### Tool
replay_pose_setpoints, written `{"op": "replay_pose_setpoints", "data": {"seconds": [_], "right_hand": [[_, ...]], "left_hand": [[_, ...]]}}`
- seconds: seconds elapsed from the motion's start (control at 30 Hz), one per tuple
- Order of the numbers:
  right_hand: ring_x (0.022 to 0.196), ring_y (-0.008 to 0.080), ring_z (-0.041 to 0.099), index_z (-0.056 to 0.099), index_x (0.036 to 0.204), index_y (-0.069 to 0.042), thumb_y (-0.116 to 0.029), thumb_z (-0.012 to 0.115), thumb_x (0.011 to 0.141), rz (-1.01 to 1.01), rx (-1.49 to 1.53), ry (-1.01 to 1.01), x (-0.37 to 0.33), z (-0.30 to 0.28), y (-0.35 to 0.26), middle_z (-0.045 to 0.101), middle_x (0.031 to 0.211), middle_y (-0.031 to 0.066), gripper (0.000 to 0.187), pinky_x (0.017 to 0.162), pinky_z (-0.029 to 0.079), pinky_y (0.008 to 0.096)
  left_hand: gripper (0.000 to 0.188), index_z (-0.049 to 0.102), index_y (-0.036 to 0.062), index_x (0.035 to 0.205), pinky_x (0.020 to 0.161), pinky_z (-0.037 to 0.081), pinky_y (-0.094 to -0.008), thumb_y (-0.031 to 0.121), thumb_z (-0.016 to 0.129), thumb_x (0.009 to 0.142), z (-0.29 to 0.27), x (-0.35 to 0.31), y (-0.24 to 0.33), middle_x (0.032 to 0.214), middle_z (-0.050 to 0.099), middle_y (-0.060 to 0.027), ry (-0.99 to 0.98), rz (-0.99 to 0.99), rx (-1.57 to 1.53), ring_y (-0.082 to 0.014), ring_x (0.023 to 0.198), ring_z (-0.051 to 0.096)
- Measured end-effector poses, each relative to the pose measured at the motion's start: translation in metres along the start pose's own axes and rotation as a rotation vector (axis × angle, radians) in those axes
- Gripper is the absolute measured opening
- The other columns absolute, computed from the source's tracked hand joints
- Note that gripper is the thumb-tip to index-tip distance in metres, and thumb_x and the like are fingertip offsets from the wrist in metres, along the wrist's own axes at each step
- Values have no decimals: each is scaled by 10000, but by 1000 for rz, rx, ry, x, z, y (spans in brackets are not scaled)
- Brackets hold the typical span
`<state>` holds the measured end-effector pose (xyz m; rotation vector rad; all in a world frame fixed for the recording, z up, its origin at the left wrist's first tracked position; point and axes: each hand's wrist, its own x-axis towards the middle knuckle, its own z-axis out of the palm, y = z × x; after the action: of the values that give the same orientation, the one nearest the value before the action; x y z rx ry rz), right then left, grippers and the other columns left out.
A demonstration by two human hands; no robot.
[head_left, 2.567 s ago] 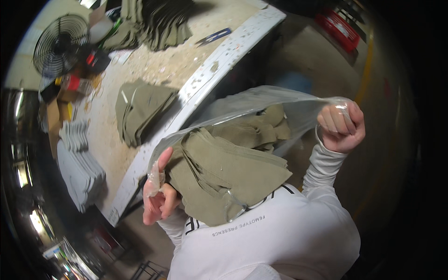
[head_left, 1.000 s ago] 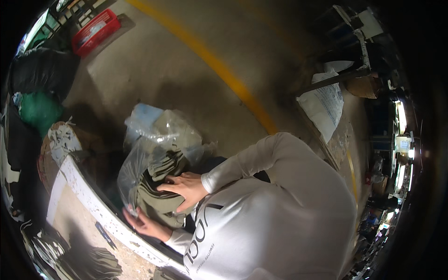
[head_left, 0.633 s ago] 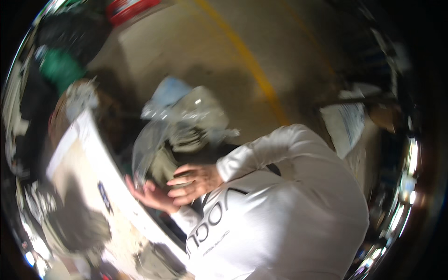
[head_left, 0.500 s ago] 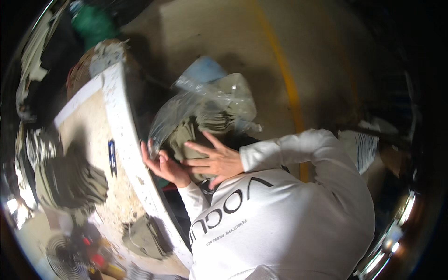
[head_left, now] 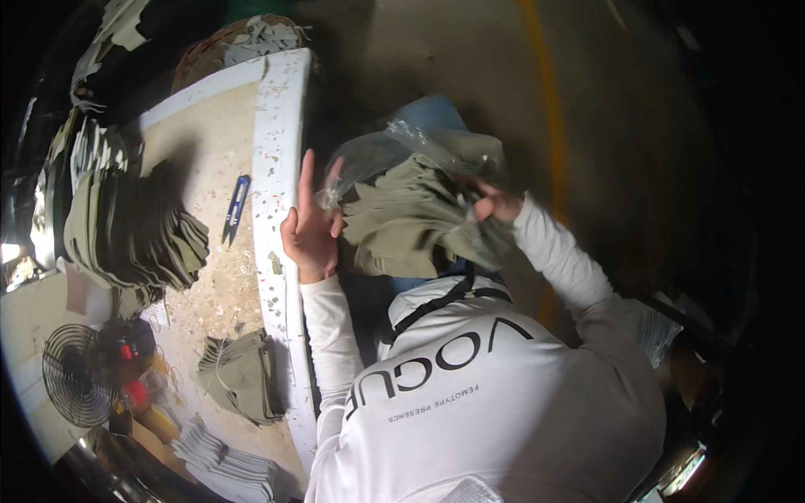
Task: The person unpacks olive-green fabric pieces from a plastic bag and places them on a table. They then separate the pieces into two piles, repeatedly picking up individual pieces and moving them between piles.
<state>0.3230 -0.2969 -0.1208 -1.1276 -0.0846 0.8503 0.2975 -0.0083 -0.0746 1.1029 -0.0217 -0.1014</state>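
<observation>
A clear plastic bag [head_left: 365, 155] lies around a thick stack of olive-green cut fabric pieces [head_left: 394, 218] in front of me. At the bag's left edge, my left hand [head_left: 314, 239] has its index finger stretched out and its thumb apart; the film touches its fingers. My right hand [head_left: 496, 206] is closed on the bag's right side, beside the stack. Its fingertips are partly hidden by plastic and cloth. The pieces fan out toward my left hand.
To the left stands a white-edged table [head_left: 281, 134] with blue thread snips [head_left: 237, 205], a large olive fabric stack [head_left: 138, 222], a tied bundle [head_left: 239, 375] and grey pieces [head_left: 222, 461]. A fan [head_left: 80, 375] sits farther left. A scrap basket [head_left: 251, 42] is beyond the table.
My right hand has moved from on top of the fabric to the bag's right side and closed there. My left hand has turned upward at the left edge. More of the fabric stack shows.
</observation>
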Motion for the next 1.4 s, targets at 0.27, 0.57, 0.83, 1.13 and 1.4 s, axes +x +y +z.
{"op": "replay_pose_setpoints", "data": {"seconds": [0.27, 0.57, 0.83, 1.13, 1.4], "right_hand": [[1046, 183, 568, 634, 1165, 4, -299, 696, 783, -160, -224, 119, 47, -68, -35, 619, 1094, 82, 492, 950, 418, 303], [1284, 245, 430, 493, 1357, 5, -305, 765, 662, -288, -239, -78, 17, -32, -19, 495, 1344, 130, 808, 1112, 281, 346], [1277, 287, 452, 579, 1313, -142, -261, 796, 708, -595, -955, 287, 65, -68, -32, 576, 1222, 175, 654, 1052, 396, 410], [1267, 386, 435, 572, 1314, -285, -324, 814, 681, -204, -1411, 60, 77, -67, -26, 328, 1482, 86, 680, 1072, 374, 450], [1120, 336, 496, 601, 1209, -99, -22, 624, 738, -720, -1427, 511, 23, 49, 2, 540, 1139, 121, 478, 937, 424, 443]], "left_hand": [[1026, 56, 153, 1544, 465, 346, -169, 666, 509, 779, 6, 0, 16, 1507, 176, -342, -150, -23, -430, -90, 475, 345], [978, 82, 196, 1546, 441, 353, -202, 652, 497, 787, 2, 20, 0, 1541, 169, -269, -45, -80, -714, -111, 484, 385], [1002, 85, 149, 1543, 460, 331, -202, 649, 506, 784, 6, 10, 0, 1550, 182, -240, -64, -141, -644, -109, 468, 343], [1008, 135, 128, 1537, 465, 361, -218, 656, 488, 755, 16, 25, -5, 1534, 274, -161, -188, -140, -600, -112, 493, 385], [994, 145, 85, 1530, 470, 369, -200, 631, 491, 776, 13, 17, -3, 1450, 397, -220, 32, -67, -453, -133, 567, 452]]}}
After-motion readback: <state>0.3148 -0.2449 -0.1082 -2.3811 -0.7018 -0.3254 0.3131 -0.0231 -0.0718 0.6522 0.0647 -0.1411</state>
